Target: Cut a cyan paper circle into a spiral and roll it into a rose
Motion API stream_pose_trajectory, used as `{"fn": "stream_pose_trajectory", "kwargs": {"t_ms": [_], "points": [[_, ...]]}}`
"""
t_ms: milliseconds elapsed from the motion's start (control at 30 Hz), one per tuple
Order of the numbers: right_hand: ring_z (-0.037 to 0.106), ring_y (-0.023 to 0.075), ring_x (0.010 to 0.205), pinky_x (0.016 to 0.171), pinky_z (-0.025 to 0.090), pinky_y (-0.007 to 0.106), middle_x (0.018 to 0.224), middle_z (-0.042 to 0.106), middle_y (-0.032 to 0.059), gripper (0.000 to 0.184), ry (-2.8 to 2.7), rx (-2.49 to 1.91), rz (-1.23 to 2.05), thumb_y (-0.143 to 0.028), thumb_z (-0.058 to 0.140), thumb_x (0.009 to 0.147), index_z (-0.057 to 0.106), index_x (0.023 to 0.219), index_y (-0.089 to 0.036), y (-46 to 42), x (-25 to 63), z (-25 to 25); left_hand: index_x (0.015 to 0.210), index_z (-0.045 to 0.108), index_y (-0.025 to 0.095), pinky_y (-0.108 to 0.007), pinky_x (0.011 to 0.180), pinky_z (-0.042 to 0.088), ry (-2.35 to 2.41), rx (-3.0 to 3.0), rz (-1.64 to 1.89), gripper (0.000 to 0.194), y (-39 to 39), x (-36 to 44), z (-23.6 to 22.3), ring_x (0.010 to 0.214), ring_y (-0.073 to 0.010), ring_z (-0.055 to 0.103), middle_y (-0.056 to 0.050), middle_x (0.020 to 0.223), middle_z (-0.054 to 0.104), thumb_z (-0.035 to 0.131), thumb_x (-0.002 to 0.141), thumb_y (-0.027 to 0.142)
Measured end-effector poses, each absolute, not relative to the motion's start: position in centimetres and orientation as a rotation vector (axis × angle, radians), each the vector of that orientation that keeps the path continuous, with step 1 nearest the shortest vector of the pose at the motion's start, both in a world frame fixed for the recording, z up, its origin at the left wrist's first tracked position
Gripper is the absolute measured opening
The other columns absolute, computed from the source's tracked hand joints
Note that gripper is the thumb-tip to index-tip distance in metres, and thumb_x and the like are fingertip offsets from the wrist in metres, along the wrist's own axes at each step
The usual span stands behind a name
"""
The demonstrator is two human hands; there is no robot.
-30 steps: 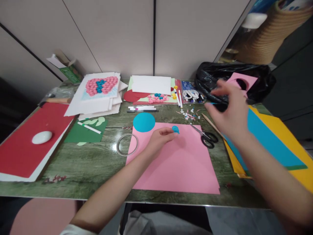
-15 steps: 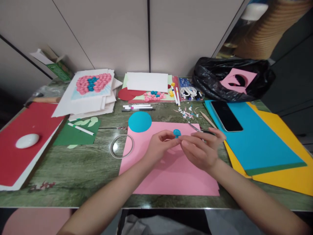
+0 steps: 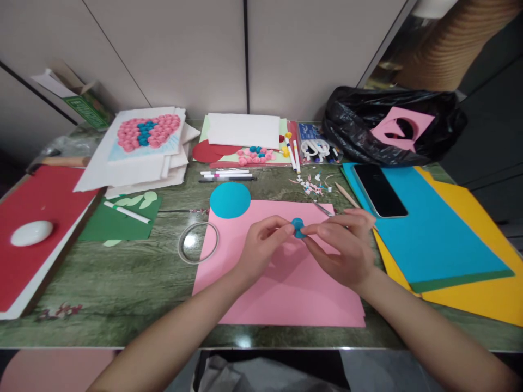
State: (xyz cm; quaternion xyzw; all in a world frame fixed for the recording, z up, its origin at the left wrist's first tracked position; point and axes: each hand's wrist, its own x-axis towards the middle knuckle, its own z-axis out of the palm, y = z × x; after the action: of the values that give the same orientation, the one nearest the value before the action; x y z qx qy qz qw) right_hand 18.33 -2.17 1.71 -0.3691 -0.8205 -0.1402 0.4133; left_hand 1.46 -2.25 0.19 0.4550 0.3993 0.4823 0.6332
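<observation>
Between my fingertips is a small blue rolled paper flower (image 3: pixel 298 227), held above the pink paper (image 3: pixel 261 294). My left hand (image 3: pixel 265 245) pinches its left side between thumb and fingers. From the right, my right hand (image 3: pixel 342 245) closes thumb and fingertips on the same flower. A blue paper disc (image 3: pixel 230 200) lies over the pink paper's upper left corner, with a roll of tape (image 3: pixel 180 247) below it, partly on the sheet. Scissors (image 3: pixel 323 209) show their blades behind my right hand, which hides the rest.
Paper scraps (image 3: pixel 312 187) and a wooden stick (image 3: pixel 347 195) lie behind my right hand. A phone (image 3: pixel 379 190) rests on blue paper (image 3: pixel 445 234) at right. A black bag (image 3: pixel 347 130) stands behind. At left are a flower picture (image 3: pixel 147 133) and red paper (image 3: pixel 44 196).
The blue flower shows more fully between my fingers, and my right fingertips have shifted on it. The whole view has tilted slightly.
</observation>
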Motion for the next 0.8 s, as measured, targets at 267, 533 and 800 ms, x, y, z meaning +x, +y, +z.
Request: {"fn": "stream_pose_trajectory", "kwargs": {"t_ms": [267,533,800], "points": [[0.050,0.0184,0.070,0.079,0.034,0.038,0.062,0.066,-0.0083,0.058,-2.068,-0.929,-0.090,-0.011,0.067,0.075,0.047,0.123,-0.036,-2.14,18.32,1.66,0.064,0.063,0.016,-0.023,0.064,0.044,1.064,1.217,1.135,0.018,-2.42,1.48,0.85,0.065,-0.0119,0.056,0.000,0.064,0.062,0.062,0.078,0.027],[0.053,0.0199,0.073,0.075,0.038,0.039,0.074,0.073,-0.0076,0.077,-2.000,-0.887,0.058,-0.010,0.065,0.076,0.031,0.140,-0.038,-2.16,18.52,1.26,0.065,0.064,0.016,-0.025,0.068,0.047,1.045,1.241,1.165,0.016,-2.51,1.49,0.92,0.068,-0.0129,0.059,-0.001,0.066,0.064,0.061,0.078,0.024],[0.058,0.0191,0.073,0.076,0.039,0.041,0.080,0.074,-0.0065,0.081,-1.938,-0.827,0.319,-0.007,0.067,0.074,0.033,0.139,-0.039,-2.19,18.84,0.94,0.067,0.064,0.016,-0.024,0.069,0.047,0.959,1.238,1.165,0.015,-2.57,1.28,0.67,0.070,-0.0127,0.060,-0.002,0.069,0.065,0.061,0.080,0.024]]}}
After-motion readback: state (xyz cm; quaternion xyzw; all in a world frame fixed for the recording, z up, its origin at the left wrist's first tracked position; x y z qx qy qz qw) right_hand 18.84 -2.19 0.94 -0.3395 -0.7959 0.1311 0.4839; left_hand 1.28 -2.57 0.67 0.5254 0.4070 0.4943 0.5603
